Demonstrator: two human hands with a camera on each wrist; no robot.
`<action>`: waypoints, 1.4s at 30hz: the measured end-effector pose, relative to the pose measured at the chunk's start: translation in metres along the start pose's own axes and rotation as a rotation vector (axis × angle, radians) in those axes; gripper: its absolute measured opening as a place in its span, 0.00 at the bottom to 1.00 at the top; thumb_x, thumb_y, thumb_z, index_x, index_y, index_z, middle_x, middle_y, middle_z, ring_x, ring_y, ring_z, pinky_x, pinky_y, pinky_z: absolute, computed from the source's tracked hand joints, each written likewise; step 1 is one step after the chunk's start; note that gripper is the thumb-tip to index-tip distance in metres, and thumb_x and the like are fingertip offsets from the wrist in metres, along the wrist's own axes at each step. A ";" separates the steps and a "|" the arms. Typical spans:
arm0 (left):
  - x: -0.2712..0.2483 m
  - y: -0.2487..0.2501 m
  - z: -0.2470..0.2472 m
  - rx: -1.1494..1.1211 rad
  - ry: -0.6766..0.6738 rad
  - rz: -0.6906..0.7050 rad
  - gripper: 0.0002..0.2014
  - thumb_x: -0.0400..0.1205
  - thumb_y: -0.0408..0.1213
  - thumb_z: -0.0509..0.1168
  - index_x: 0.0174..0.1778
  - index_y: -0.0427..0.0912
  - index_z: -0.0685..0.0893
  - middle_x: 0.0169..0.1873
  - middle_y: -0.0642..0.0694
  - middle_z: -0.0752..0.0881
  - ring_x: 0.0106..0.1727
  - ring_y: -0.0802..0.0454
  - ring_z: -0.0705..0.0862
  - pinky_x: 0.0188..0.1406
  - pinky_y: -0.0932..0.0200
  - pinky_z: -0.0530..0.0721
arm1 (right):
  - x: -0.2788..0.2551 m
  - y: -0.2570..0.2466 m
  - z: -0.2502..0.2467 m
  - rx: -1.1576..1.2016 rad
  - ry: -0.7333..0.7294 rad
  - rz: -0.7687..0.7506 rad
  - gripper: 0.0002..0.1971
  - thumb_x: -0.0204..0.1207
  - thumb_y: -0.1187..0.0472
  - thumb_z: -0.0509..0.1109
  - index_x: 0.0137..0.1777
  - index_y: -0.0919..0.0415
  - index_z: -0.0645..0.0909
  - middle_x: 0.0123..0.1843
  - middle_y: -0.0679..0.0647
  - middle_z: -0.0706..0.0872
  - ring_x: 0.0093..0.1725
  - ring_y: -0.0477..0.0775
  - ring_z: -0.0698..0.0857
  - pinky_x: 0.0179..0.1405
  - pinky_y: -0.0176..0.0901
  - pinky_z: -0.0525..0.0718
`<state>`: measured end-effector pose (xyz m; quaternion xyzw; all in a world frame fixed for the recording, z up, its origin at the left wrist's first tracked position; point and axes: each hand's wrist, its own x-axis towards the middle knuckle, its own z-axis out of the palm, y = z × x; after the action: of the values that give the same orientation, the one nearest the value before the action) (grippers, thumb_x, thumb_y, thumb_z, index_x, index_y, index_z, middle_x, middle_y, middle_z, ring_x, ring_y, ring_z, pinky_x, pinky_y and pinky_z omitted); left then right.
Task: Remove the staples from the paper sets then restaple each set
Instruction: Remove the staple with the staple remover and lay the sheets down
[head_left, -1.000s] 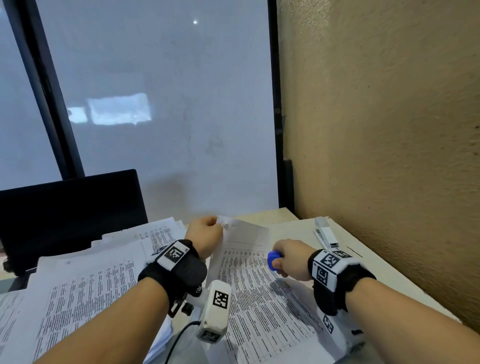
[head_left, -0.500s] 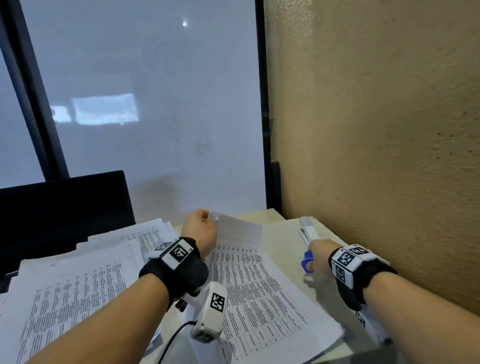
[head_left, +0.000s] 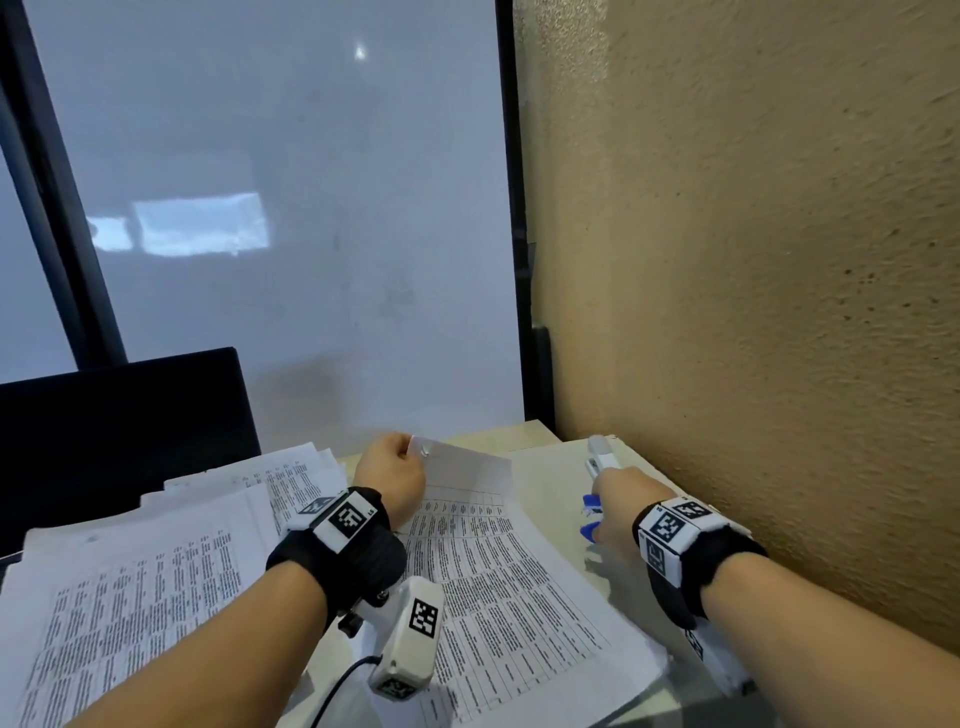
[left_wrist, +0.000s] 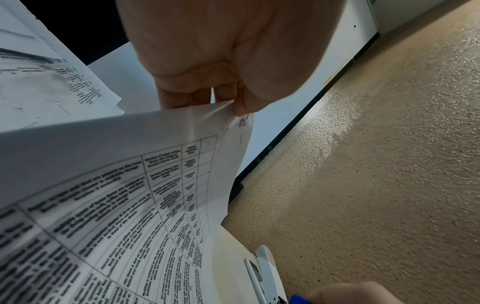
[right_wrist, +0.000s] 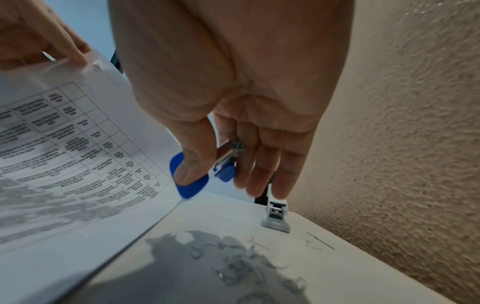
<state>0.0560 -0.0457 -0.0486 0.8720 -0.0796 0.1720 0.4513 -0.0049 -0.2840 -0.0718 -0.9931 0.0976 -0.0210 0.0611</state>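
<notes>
Fingers (left_wrist: 182, 98) of left hand (head_left: 389, 475) pinched with the thumb on the top corner of the paper set (head_left: 498, 566), corner lifted off the desk (head_left: 550, 473), lower pages lying flat. Same pinch as 1 second ago, same corner, hand shifted only slightly in view. Small mark of a staple (head_left: 426, 451) near the pinched corner, too blurred in the left wrist view to confirm.

Right hand (head_left: 621, 506) now away from the sheet: 1 second ago over the printed page with the blue staple remover (right_wrist: 191, 179) held above the text, half a second ago already out past the page's right edge, now further right, near the textured wall (head_left: 753, 312) and just beside the white stapler (head_left: 600, 454). Thumb and forefinger curled round the remover's blue grips, metal jaws visible between them in the right wrist view; other 3 fingers hanging straight down, tips close above the stapler's front end, contact impossible to tell.

Stapler lying on the desk along the wall, not moved across the frames. Scatter of loose pulled staples (right_wrist: 241, 265) on the bare desk under the right hand's shadow. Second stack of printed sheets (head_left: 135, 597) to the left of the held set, black monitor (head_left: 119, 415) behind it, whiteboard-like panel (head_left: 291, 208) upright at the back.
</notes>
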 end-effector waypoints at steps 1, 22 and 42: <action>0.000 -0.001 -0.001 -0.005 0.004 -0.003 0.13 0.89 0.37 0.54 0.51 0.37 0.83 0.37 0.46 0.83 0.37 0.51 0.79 0.33 0.60 0.74 | 0.001 -0.003 0.001 0.005 0.001 -0.013 0.08 0.77 0.56 0.71 0.45 0.58 0.75 0.50 0.54 0.82 0.41 0.48 0.83 0.36 0.37 0.76; -0.011 0.002 -0.004 -0.217 -0.090 -0.051 0.18 0.88 0.40 0.58 0.34 0.36 0.82 0.27 0.45 0.74 0.30 0.50 0.69 0.32 0.59 0.67 | 0.003 -0.041 -0.005 0.224 0.093 -0.159 0.18 0.75 0.52 0.69 0.31 0.51 0.64 0.33 0.48 0.71 0.34 0.52 0.75 0.28 0.39 0.69; -0.018 0.009 -0.016 -0.495 -0.097 -0.020 0.12 0.86 0.33 0.61 0.43 0.35 0.89 0.43 0.37 0.88 0.46 0.44 0.84 0.55 0.43 0.82 | -0.008 -0.119 -0.037 0.154 0.440 -0.526 0.11 0.81 0.55 0.64 0.58 0.61 0.78 0.57 0.57 0.79 0.56 0.59 0.81 0.43 0.42 0.69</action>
<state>0.0329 -0.0377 -0.0402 0.7428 -0.1322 0.1008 0.6485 0.0081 -0.1704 -0.0205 -0.9485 -0.1524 -0.2568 0.1057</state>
